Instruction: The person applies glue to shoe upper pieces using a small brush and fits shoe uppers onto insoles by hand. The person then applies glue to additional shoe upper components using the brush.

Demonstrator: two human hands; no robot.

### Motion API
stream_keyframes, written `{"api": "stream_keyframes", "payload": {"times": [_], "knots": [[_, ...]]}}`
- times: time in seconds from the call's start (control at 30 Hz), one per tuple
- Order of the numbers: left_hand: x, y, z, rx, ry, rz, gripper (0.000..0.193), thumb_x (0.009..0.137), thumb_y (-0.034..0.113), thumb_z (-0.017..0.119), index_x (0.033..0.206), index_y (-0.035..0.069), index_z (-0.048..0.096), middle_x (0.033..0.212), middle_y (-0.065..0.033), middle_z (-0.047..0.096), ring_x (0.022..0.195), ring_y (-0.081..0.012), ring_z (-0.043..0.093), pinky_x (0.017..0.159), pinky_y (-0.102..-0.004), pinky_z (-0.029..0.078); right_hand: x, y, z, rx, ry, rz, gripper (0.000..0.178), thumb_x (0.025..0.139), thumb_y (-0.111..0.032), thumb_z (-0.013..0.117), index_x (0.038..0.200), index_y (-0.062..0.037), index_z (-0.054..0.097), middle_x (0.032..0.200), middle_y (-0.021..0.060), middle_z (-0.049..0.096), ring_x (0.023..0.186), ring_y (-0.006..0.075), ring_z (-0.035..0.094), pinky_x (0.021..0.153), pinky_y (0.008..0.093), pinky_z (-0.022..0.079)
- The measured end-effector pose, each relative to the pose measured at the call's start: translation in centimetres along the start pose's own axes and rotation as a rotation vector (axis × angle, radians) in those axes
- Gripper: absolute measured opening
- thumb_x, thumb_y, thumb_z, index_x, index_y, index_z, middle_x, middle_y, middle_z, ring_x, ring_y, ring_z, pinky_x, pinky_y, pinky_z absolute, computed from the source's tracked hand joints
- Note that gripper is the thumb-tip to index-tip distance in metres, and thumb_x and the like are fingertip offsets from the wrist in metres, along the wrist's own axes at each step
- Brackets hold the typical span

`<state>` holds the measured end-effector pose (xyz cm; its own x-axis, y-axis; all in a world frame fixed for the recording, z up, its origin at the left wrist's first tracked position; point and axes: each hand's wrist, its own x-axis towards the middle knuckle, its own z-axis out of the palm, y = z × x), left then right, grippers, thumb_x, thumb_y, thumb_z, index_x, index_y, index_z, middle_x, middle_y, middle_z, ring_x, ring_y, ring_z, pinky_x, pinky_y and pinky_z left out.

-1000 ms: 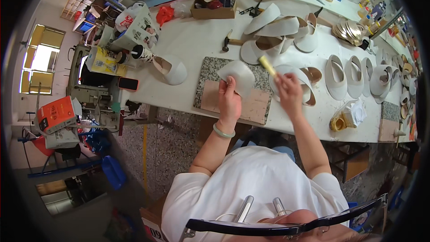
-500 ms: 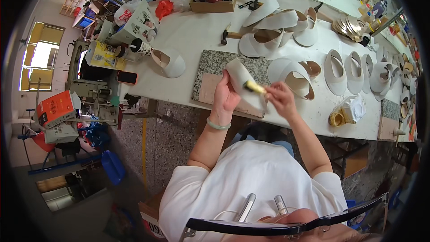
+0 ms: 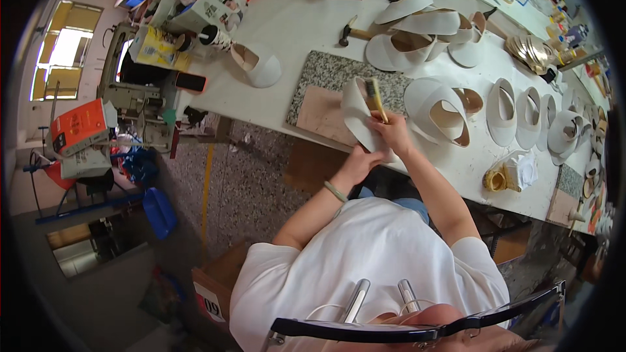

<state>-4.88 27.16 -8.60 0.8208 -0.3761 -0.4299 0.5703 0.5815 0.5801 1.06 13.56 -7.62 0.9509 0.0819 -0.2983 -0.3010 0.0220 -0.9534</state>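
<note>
A white shoe upper (image 3: 355, 112) is held above the front of the granite slab (image 3: 326, 68) and its pinkish board (image 3: 319, 112). My left hand (image 3: 360, 164) is closed on the upper's near end, fingers partly hidden. My right hand (image 3: 392, 134) grips a small brush (image 3: 373, 94) with a yellowish handle, its dark bristles pointing away from me over the upper's right edge. Whether the bristles touch the upper, I cannot tell. Just right of my right hand lie pale shoe uppers (image 3: 430, 105) with tan linings.
Several more white uppers (image 3: 502, 114) line the table's right side. A glue-stained jar (image 3: 495, 180) stands beside crumpled white wrapping near the front edge. Beyond the slab lies a hammer (image 3: 345, 31); a single upper (image 3: 261, 68) and a phone (image 3: 191, 82) are to the left.
My left hand has shifted from the upper's left side to its near end. In my right hand the brush has swung from pointing left to pointing away. The view has shifted slightly.
</note>
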Motion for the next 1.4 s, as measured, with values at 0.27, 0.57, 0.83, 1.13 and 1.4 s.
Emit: {"api": "stream_keyframes", "payload": {"times": [0.27,0.57,0.83,1.13,1.4], "knots": [[-2.3,1.5,-4.5,0.168,0.227,0.073,0.053,0.079,-0.008,0.051,0.129,0.005,0.036,0.117,-0.0116,0.054,0.100,-0.0240,0.061,0.073,-0.0367,0.059,-0.9,2.3,-5.5,-1.048,-0.101,-0.463,0.016,0.083,-0.029,0.064,0.095,-0.0219,0.073,0.074,0.0010,0.064,0.064,0.0238,0.063,0.056,0.0373,0.050],[-4.7,3.1,-8.3,0.102,0.278,0.018,0.055,0.076,-0.009,0.051,0.128,0.003,0.040,0.117,-0.0103,0.055,0.105,-0.0208,0.058,0.088,-0.0335,0.050,3.2,2.7,-6.6,-1.306,0.170,-0.119,0.012,0.077,-0.028,0.070,0.086,-0.0213,0.073,0.078,0.0009,0.065,0.065,0.0210,0.063,0.056,0.0346,0.050],[-5.5,3.5,-11.6,0.123,0.289,0.037,0.054,0.075,-0.009,0.051,0.127,0.001,0.040,0.117,-0.0104,0.055,0.105,-0.0201,0.057,0.089,-0.0337,0.049,6.3,0.0,-6.7,-0.993,0.080,-0.217,0.016,0.080,-0.025,0.068,0.095,-0.0209,0.073,0.078,0.0025,0.063,0.068,0.0213,0.062,0.059,0.0329,0.050],[-5.1,3.8,-8.0,0.192,0.307,0.079,0.057,0.076,-0.009,0.053,0.130,0.003,0.039,0.119,-0.0094,0.054,0.107,-0.0201,0.057,0.085,-0.0329,0.051,3.3,-1.2,-1.6,-0.928,-0.207,-0.596,0.009,0.078,-0.030,0.070,0.083,-0.0236,0.074,0.075,-0.0007,0.060,0.062,0.0195,0.062,0.054,0.0351,0.050],[-5.3,2.5,-7.5,0.210,0.311,0.124,0.058,0.073,-0.011,0.054,0.128,-0.001,0.039,0.117,-0.0106,0.055,0.107,-0.0195,0.055,0.087,-0.0319,0.049,4.3,-1.6,0.7,-0.926,-0.388,-0.797,0.009,0.078,-0.022,0.067,0.085,-0.0218,0.072,0.081,-0.0005,0.062,0.064,0.0214,0.063,0.053,0.0347,0.050]]}}
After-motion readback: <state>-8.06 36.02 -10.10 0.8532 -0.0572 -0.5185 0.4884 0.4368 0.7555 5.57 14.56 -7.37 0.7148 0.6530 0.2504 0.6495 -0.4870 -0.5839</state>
